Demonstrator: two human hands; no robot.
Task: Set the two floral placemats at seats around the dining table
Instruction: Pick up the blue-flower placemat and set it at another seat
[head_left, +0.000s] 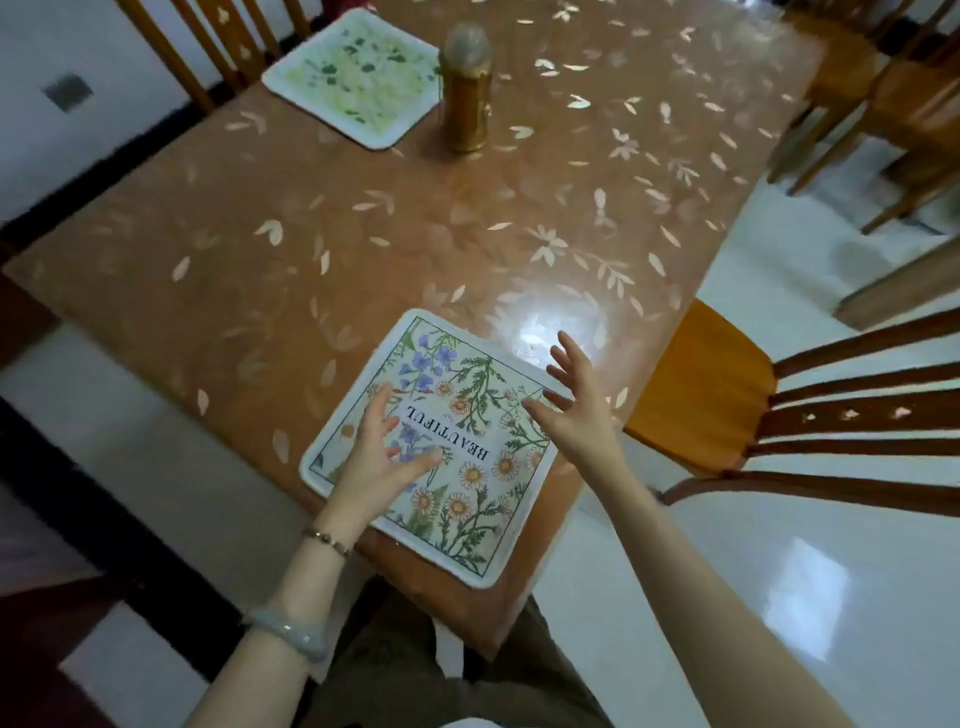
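A floral placemat (467, 457) printed with the word BEAUTIFUL lies flat at the near corner of the dining table (363, 234). My left hand (384, 457) hovers over its left half with fingers spread, holding nothing. My right hand (571, 405) is open above the mat's right edge, fingers apart. A second placemat (353, 78), white with green and yellow leaves, lies at the far left seat.
A gold cylindrical container (466, 88) stands upright beside the far placemat. A wooden chair (779, 405) with an orange seat stands at the table's right side. More chairs (883, 93) stand at far right and behind the far mat. White glossy floor surrounds the table.
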